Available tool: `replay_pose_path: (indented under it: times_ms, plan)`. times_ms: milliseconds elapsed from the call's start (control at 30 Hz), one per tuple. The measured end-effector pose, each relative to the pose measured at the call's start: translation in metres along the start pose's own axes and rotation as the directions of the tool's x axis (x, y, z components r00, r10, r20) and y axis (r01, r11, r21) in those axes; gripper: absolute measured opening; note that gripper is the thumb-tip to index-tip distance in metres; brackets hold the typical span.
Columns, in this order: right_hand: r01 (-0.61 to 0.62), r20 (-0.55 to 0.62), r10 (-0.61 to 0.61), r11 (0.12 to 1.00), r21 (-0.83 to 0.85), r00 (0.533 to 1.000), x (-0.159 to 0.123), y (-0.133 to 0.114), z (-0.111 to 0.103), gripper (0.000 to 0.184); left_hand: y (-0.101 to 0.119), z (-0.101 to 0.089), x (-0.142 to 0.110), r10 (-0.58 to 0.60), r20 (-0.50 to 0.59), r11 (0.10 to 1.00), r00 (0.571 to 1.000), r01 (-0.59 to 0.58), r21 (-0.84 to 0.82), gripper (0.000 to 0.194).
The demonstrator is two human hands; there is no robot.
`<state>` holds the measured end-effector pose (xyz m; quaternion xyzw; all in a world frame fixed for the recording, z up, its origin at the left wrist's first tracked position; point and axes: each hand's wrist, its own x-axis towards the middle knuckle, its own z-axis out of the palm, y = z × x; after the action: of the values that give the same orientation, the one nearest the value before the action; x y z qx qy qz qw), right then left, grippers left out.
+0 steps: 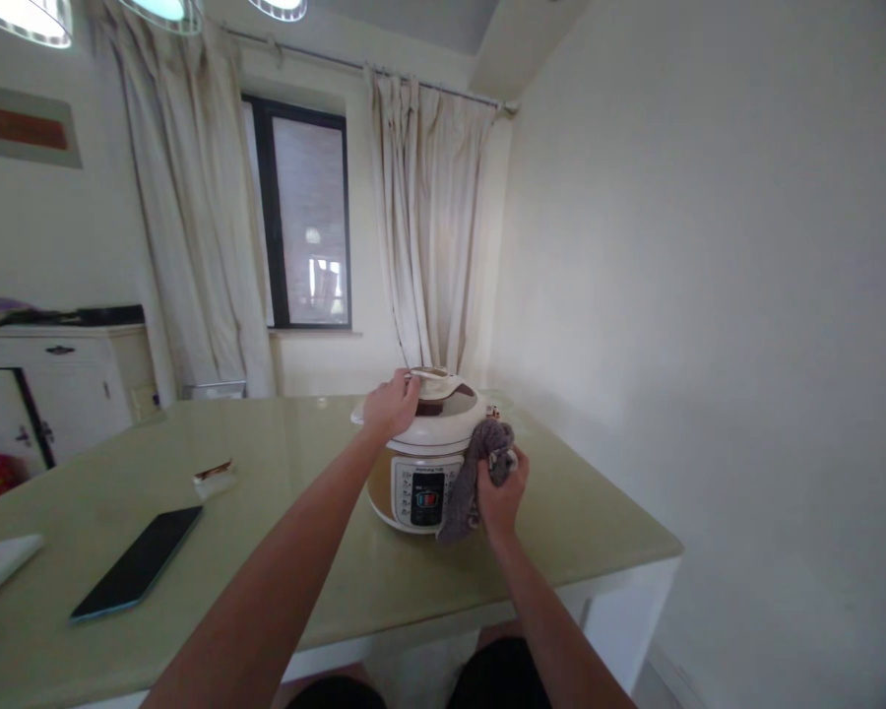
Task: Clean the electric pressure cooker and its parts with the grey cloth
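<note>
A white and tan electric cooker (428, 443) stands on the green tabletop, its lid down and its dark control panel facing me. My left hand (393, 406) lies on the left of the lid, fingers curled at the lid handle (437, 382). How far they wrap round it is partly hidden. In my right hand (503, 487) is a bunched grey cloth (476, 492), pressed to the cooker's right side. Part of the cloth hangs down beside the panel.
On the green table (287, 532) lie a dark phone or tablet (140, 563), a small brown and white item (214, 478) and a white object (0, 566) at the left edge. A white wall (709, 295) rises on the right. A white cabinet (81, 369) stands behind left.
</note>
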<state>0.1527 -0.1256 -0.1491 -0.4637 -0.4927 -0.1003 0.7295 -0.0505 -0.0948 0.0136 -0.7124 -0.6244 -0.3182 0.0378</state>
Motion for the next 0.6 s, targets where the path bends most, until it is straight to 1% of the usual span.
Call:
replay_pose_path:
  times_ms: [33,67,100,133,167,233,267,300,367,433,467,500,533,600]
  plan:
    - [0.022,-0.011,-0.023,1.0,-0.019,1.0,-0.002,-0.007,0.001,0.037,0.0,0.0,0.0,0.008,0.002,1.0,1.0,-0.008,0.005,0.042]
    - [0.063,0.003,-0.063,0.998,-0.028,0.998,-0.005,-0.017,0.001,0.04,0.0,0.0,0.0,0.009,0.004,1.0,1.0,-0.009,0.005,0.042]
    - [0.123,0.048,-0.122,0.992,-0.026,0.991,-0.01,-0.028,0.003,0.043,0.0,-0.001,0.0,0.001,0.005,1.0,1.0,-0.001,0.0,0.043]
    - [0.201,0.118,-0.198,0.98,-0.015,0.973,-0.015,-0.041,0.006,0.047,0.0,-0.001,0.0,-0.018,0.006,1.0,1.0,0.018,-0.011,0.045]
    - [0.288,0.199,-0.283,0.957,0.003,0.938,-0.021,-0.054,0.009,0.049,0.0,-0.002,0.001,-0.037,0.009,0.999,0.999,0.037,-0.018,0.047]
    - [0.455,0.34,-0.441,0.89,0.042,0.831,-0.03,-0.077,0.02,0.052,0.0,-0.003,0.002,-0.056,0.02,0.998,0.998,0.057,-0.022,0.048]
    - [0.518,0.383,-0.495,0.854,0.05,0.779,-0.033,-0.085,0.026,0.053,0.0,-0.004,0.003,-0.066,0.03,0.997,0.997,0.067,-0.025,0.048]
    - [0.565,0.41,-0.533,0.824,0.051,0.74,-0.034,-0.09,0.031,0.053,0.0,-0.004,0.003,-0.075,0.039,0.997,0.996,0.077,-0.029,0.048]
    - [0.622,0.439,-0.579,0.781,0.058,0.687,-0.032,-0.091,0.036,0.054,-0.001,-0.004,0.004,-0.08,0.051,0.996,0.995,0.082,-0.033,0.048]
    - [0.65,0.453,-0.61,0.755,0.082,0.651,-0.025,-0.08,0.032,0.058,-0.002,-0.003,0.005,-0.077,0.052,0.996,0.996,0.078,-0.033,0.049]
    - [0.654,0.449,-0.618,0.75,0.093,0.645,-0.02,-0.072,0.027,0.059,-0.003,-0.002,0.005,-0.073,0.051,0.997,0.996,0.075,-0.031,0.049]
    - [0.648,0.437,-0.618,0.755,0.1,0.653,-0.015,-0.063,0.021,0.06,-0.003,-0.002,0.005,-0.072,0.05,0.997,0.996,0.074,-0.028,0.049]
    - [0.63,0.418,-0.607,0.77,0.099,0.676,-0.01,-0.054,0.014,0.06,-0.003,-0.002,0.005,-0.074,0.05,0.997,0.996,0.075,-0.024,0.049]
    - [0.556,0.36,-0.546,0.827,0.084,0.757,-0.002,-0.039,0.001,0.058,-0.002,-0.001,0.004,-0.077,0.049,0.997,0.996,0.078,-0.017,0.05]
